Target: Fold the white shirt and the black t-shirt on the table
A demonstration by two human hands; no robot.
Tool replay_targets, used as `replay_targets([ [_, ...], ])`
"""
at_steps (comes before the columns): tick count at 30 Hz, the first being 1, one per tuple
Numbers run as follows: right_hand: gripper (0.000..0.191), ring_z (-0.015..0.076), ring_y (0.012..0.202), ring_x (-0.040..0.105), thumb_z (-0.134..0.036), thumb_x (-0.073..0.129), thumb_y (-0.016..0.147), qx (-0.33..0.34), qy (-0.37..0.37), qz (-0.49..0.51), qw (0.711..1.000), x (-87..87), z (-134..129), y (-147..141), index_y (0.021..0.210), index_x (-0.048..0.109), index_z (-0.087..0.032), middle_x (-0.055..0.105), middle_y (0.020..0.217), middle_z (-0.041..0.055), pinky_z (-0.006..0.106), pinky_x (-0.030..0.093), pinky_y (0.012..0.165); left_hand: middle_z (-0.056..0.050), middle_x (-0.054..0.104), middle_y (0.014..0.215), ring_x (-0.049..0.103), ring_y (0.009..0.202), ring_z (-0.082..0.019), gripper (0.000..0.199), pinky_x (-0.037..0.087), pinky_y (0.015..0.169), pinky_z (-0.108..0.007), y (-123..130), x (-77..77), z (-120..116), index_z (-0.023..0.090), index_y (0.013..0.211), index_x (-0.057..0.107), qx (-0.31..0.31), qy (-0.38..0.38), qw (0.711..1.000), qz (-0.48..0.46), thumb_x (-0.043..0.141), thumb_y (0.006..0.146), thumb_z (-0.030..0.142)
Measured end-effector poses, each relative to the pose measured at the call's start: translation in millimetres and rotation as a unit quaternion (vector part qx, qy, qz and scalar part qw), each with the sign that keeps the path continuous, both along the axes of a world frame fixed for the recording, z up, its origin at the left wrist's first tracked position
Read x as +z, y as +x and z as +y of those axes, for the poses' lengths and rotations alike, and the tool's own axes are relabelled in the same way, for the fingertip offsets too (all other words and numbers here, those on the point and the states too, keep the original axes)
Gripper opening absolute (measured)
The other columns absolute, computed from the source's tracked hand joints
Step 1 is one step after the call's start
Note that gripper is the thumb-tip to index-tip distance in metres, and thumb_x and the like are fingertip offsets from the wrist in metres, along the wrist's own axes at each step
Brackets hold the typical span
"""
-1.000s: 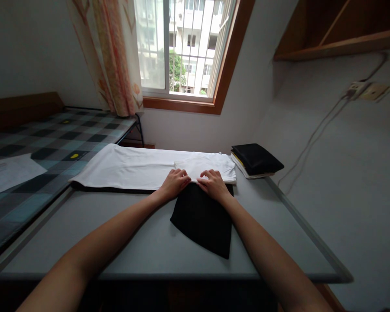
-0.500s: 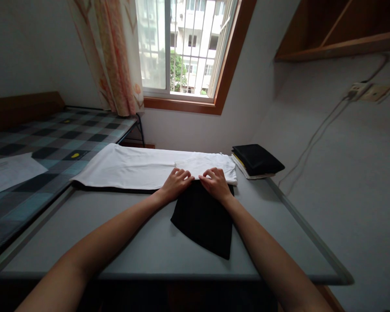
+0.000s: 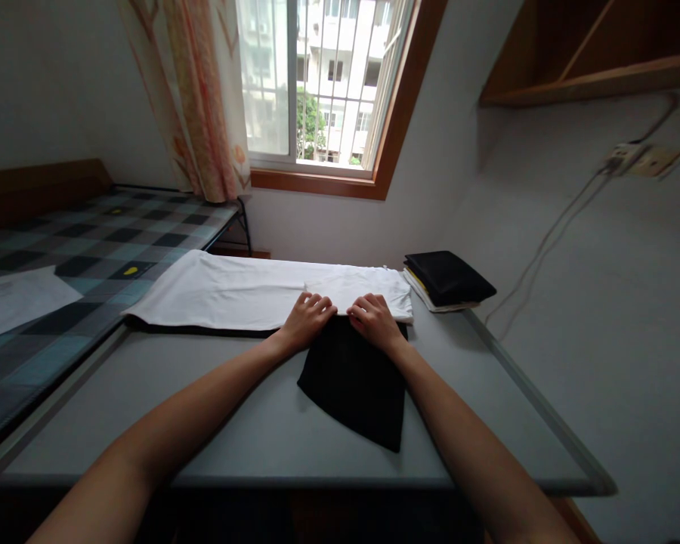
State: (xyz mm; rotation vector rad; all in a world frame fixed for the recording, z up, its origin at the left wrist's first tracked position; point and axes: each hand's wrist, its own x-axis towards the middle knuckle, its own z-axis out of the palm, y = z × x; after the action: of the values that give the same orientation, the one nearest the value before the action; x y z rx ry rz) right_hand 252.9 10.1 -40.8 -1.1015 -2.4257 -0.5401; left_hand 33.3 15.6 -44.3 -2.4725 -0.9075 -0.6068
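A white garment (image 3: 238,291) lies folded lengthwise across the far part of the table, with a thin black layer showing under its near edge. From its right half a black flap of cloth (image 3: 357,385), which looks like a sleeve, spreads toward me. Where white meets black, my left hand (image 3: 309,319) has its fingers curled down and closed on the cloth edge. Close to its right, my right hand (image 3: 372,317) grips the same edge with bent fingers. A small gap separates the two hands. Both thumbs are partly hidden.
At the table's (image 3: 215,438) far right corner sits a stack of folded cloths (image 3: 450,279), black on top. On the left is a bed with a checked cover (image 3: 91,249) and a white paper sheet (image 3: 23,302). A cable (image 3: 538,249) hangs along the right wall.
Both hands stay at the same seam. The fingers of my right hand have come down closer to the cloth, and my left fingertips have shifted very slightly left. The garment lies as before.
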Motion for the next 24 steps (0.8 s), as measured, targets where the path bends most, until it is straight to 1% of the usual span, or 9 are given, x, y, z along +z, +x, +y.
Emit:
replay_targets([
  [2, 0.009, 0.0217, 0.092, 0.051, -0.018, 0.059, 0.087, -0.012, -0.023, -0.001, 1.000, -0.1, 0.0, 0.3, 0.090, 0.067, -0.021, 0.065, 0.092, 0.0052, 0.034, 0.032, 0.084, -0.006, 0.063, 0.099, 0.054, 0.090, -0.022, 0.018, 0.036, 0.085, -0.040, 0.0, -0.7, 0.6, 0.022, 0.100, 0.062, 0.010, -0.019, 1.000, -0.012, 0.044, 0.095, 0.021],
  [5, 0.013, 0.0212, 0.089, 0.054, -0.014, 0.059, 0.085, -0.032, -0.056, 0.001, 0.998, 2.6, 0.4, 3.7, 0.094, 0.067, -0.020, 0.065, 0.093, 0.0053, 0.034, 0.033, 0.083, -0.005, 0.064, 0.098, 0.055, 0.088, -0.021, 0.020, 0.035, 0.084, -0.039, -0.1, -2.8, 2.1, 0.023, 0.100, 0.063, 0.023, -0.048, 0.998, -0.034, 0.044, 0.096, 0.023],
  [11, 0.013, 0.0188, 0.083, 0.058, -0.014, 0.056, 0.084, -0.053, -0.128, 0.008, 0.990, 14.4, 3.5, 20.8, 0.088, 0.068, -0.019, 0.066, 0.090, 0.0055, 0.032, 0.036, 0.080, -0.004, 0.065, 0.091, 0.058, 0.081, -0.018, 0.029, 0.035, 0.082, -0.036, -0.1, -4.8, 4.8, 0.023, 0.097, 0.065, 0.042, -0.104, 0.990, -0.083, 0.038, 0.100, 0.031],
  [16, 0.017, 0.0180, 0.080, 0.062, -0.010, 0.056, 0.078, -0.085, -0.193, 0.027, 0.977, 22.7, 4.2, 40.1, 0.085, 0.070, -0.019, 0.069, 0.089, 0.0044, 0.031, 0.039, 0.080, -0.004, 0.066, 0.091, 0.059, 0.080, -0.017, 0.032, 0.034, 0.081, -0.035, 0.1, -3.4, 6.1, 0.021, 0.096, 0.066, 0.058, -0.139, 0.984, -0.097, 0.037, 0.100, 0.033],
  [20, 0.021, 0.0199, 0.084, 0.064, -0.010, 0.056, 0.078, -0.113, -0.193, 0.050, 0.973, 24.0, 7.3, 57.7, 0.089, 0.072, -0.018, 0.072, 0.091, 0.0060, 0.031, 0.042, 0.081, -0.005, 0.068, 0.090, 0.060, 0.080, -0.017, 0.031, 0.034, 0.078, -0.034, 0.2, -4.7, 7.5, 0.020, 0.097, 0.067, 0.063, -0.145, 0.982, -0.101, 0.039, 0.100, 0.032],
  [24, 0.020, 0.0210, 0.087, 0.065, -0.014, 0.057, 0.080, -0.131, -0.180, 0.085, 0.971, 19.5, 11.6, 72.6, 0.092, 0.072, -0.018, 0.073, 0.091, 0.0078, 0.031, 0.044, 0.081, -0.004, 0.068, 0.088, 0.060, 0.080, -0.017, 0.029, 0.035, 0.077, -0.034, -0.5, -6.0, 7.7, 0.021, 0.097, 0.066, 0.055, -0.144, 0.981, -0.115, 0.040, 0.099, 0.032],
])
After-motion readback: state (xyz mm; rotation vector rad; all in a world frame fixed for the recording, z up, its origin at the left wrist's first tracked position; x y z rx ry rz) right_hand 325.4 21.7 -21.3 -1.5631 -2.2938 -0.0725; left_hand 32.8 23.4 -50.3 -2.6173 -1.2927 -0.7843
